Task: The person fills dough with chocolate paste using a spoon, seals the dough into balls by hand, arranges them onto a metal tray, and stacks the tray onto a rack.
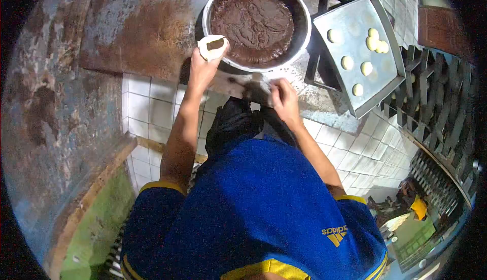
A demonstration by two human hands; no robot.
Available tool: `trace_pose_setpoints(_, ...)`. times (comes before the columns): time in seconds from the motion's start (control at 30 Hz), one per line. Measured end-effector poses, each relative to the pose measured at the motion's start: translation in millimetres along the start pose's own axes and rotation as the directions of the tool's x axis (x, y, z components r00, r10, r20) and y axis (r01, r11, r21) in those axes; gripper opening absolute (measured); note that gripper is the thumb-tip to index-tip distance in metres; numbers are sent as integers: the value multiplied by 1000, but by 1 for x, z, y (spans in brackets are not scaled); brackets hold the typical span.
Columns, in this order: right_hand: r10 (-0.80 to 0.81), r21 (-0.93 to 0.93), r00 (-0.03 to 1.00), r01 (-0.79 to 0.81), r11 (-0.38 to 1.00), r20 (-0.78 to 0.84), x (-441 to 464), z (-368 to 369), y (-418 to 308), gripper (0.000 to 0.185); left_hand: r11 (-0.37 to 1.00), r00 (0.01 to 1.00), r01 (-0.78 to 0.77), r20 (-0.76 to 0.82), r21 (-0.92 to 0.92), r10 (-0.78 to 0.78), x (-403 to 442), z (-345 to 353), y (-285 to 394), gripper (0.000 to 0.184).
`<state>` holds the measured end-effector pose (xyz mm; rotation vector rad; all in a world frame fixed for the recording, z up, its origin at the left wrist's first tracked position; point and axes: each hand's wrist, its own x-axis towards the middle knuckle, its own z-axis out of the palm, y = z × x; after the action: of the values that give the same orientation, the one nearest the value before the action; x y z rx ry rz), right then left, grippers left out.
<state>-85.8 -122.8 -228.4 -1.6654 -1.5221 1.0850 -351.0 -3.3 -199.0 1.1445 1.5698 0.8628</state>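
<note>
One dough piece (213, 48), filled but unclosed, is resting within the left hand's (204, 68) curled grip beside the bowl (302, 26), the right hand (285, 100) hovering half-curled, its hold unclear, several dough balls (347, 62) sitting on the tray (380, 72).

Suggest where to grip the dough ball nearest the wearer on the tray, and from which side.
Likely best: pinch the dough ball lightly across its opposite rounded sides, right hand coming from above. It sits apart from the other balls on the tray, leaving room around it, and a top approach should clear the tray's raised edge.
</note>
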Motion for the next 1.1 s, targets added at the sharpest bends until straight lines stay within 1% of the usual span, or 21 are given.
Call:
trace_pose_setpoints(0.03, 148, -41, 989, -149, 988, -15, -15, -1, 41, 24, 1000, 998, -6, 70, 25, 4, -3, 1, 10, 35)
trace_pose_setpoints(0.1, 282, -294, 959, -265, 918, 15, -37, -6, 125, 28, 996, 984, -90, 156, -5, 90, -4, 8, 3, 40)
trace_pose_setpoints(0.17, 243, -381, 969, -208, 901, 44, -34, -29, 99, 31, 991, 962, -127, 237, -36, 132, -12, 13, 19, 41)
trace_pose_setpoints(0.23, 112, -371, 988, -66, 926, 103, -7, -47, 52, 42, 987, 950, -157, 270, -25, 158, -17, 18, 29, 41)
trace_pose_setpoints(0.3, -16, -186, 983, 50, 981, 181, 26, -71, -40, 59, 983, 932, -185, 313, -23, 183, -21, 27, 37, 41)
trace_pose_setpoints(0.37, -206, -19, 963, 213, 977, 176, 43, -80, -98, 73, 976, 864, -218, 462, -13, 199, -22, 34, 45, 43)
trace_pose_setpoints(0.43, -312, 33, 922, 313, 949, 229, 52, -84, -133, 80, 978, 804, -199, 560, -62, 199, -23, 40, 51, 44)
trace_pose_setpoints(0.5, -374, -46, 901, 393, 919, 219, 58, -88, -148, 78, 981, 754, -189, 646, 36, 121, -24, 40, 63, 46)
trace_pose_setpoints(0.57, -283, -80, 909, 321, 944, 304, 65, -89, -151, 71, 973, 731, -231, 664, 22, 159, -27, 35, 77, 41)
trace_pose_setpoints(0.6, -300, -43, 922, 320, 947, 244, 66, -89, -150, 60, 962, 706, -272, 681, 9, 193, -28, 32, 81, 36)
trace_pose_setpoints(0.63, -307, -43, 918, 327, 944, 250, 68, -88, -148, 60, 962, 712, -272, 674, 8, 196, -28, 29, 82, 36)
trace_pose_setpoints(0.7, -262, 46, 927, 259, 965, 267, 68, -88, -142, 50, 978, 652, -171, 730, -121, 204, -31, 26, 82, 43)
trace_pose_setpoints(0.73, -197, 94, 934, 177, 980, 299, 66, -88, -144, 39, 982, 621, -146, 762, -119, 184, -31, 21, 81, 57)
trace_pose_setpoints(0.77, -198, 91, 933, 179, 980, 300, 66, -88, -142, 39, 982, 621, -147, 761, -122, 187, -32, 19, 83, 57)
trace_pose_setpoints(0.83, -76, 267, 940, -17, 964, 332, 66, -85, -136, 27, 976, 601, -49, 774, -213, 199, -38, 13, 86, 66)
trace_pose_setpoints(0.87, -88, 278, 942, -6, 960, 324, 65, -85, -135, 20, 972, 602, 32, 781, -231, 166, -39, 10, 82, 64)
trace_pose_setpoints(0.9, -88, 277, 942, -6, 961, 324, 65, -84, -135, 20, 972, 602, 32, 781, -233, 167, -42, 8, 80, 64)
trace_pose_setpoints(0.97, -67, 318, 948, -37, 947, 311, 62, -83, -135, 26, 902, 668, 196, 726, -384, 164, -48, 7, 78, 53)
trace_pose_setpoints(1.0, -67, 316, 949, -36, 948, 308, 61, -84, -138, 26, 890, 663, 220, 731, -399, 164, -49, 6, 82, 37)
trace_pose_setpoints(1.03, -25, 374, 948, -101, 922, 317, 59, -86, -143, 36, 890, 662, 217, 731, -401, 167, -50, 8, 80, 37)
trace_pose_setpoints(1.1, 13, 428, 945, -161, 889, 328, 55, -92, -162, 46, 884, 785, 278, 619, -375, 15, -53, 13, 77, 28)
